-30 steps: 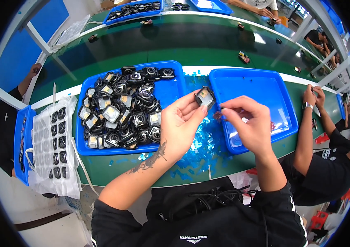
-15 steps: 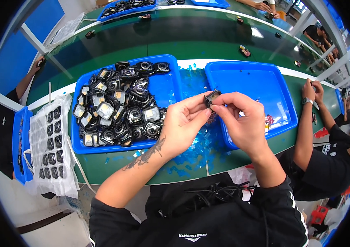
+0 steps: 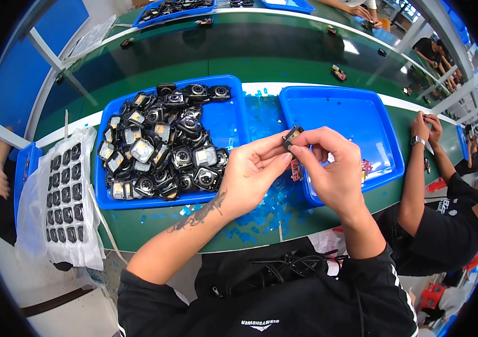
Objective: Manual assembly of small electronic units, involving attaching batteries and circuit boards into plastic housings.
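Over the gap between two blue trays, both my hands hold a small black watch case (image 3: pixel 291 137), tilted nearly edge-on. My left hand (image 3: pixel 250 177) pinches its left side between thumb and fingers. The thumb and index finger of my right hand (image 3: pixel 331 168) grip the other side, with the remaining fingers curled. A small red part (image 3: pixel 297 169) shows just beneath my fingertips; whether it hangs from the case or is held cannot be told. To the left, the blue tray (image 3: pixel 219 119) holds a heap of similar black watch cases (image 3: pixel 160 149).
The right blue tray (image 3: pixel 340 121) has small red parts (image 3: pixel 367 167) near its right side. Blue scraps (image 3: pixel 250 224) litter the green bench. A white moulded tray (image 3: pixel 90 236) carries rows of black watch parts at left. Parts dot the green belt (image 3: pixel 239 56). Co-workers' hands (image 3: pixel 427 129) work at right.
The watch case has turned more edge-on, and the red part shows more clearly below it. Parts on the belt have shifted right. The left co-worker's hand has drawn back from the belt.
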Motion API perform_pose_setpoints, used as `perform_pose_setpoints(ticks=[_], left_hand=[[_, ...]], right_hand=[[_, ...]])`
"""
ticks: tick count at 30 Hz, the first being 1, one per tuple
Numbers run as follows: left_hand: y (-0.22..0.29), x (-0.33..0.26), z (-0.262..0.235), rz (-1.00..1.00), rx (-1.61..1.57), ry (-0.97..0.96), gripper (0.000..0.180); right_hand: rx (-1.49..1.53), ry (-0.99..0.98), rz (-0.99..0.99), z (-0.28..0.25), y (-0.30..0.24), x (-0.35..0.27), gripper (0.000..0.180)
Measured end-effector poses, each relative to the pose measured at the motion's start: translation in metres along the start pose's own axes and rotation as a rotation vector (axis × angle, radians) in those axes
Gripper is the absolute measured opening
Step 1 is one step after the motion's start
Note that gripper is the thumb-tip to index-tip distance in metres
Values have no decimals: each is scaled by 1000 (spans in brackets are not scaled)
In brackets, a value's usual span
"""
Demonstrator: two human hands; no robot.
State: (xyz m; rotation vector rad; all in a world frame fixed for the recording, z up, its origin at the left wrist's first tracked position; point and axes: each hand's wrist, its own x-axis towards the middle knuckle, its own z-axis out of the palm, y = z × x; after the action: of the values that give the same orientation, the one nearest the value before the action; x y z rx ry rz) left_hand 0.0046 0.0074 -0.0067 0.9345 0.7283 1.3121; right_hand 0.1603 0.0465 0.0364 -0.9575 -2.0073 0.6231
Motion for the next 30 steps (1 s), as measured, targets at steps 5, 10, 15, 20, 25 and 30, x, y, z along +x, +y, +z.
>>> perform_pose_setpoints(ticks=[5,10,15,20,25,30], left_hand=[[-6,-2,1,117,60,-27,42],[-6,-5,1,128,114,-38,40],[-2,-9,3,125,183,-46,38],[-3,-7,4,137,169,-41,37],[-2,-4,6,59,131,17,36],[-2,1,6,36,-8,126,35]], right_hand=[[-35,0,-35,-2,0,-2,11],[-169,-7,-113,-9,-5,0,14],[-159,23,-81,-15,-4,0,27],[-74,10,-79,-13,0,3,30],[-56,11,-79,-9,4,4,27],[-203,-75,-305,-12,-6,-11,31]])
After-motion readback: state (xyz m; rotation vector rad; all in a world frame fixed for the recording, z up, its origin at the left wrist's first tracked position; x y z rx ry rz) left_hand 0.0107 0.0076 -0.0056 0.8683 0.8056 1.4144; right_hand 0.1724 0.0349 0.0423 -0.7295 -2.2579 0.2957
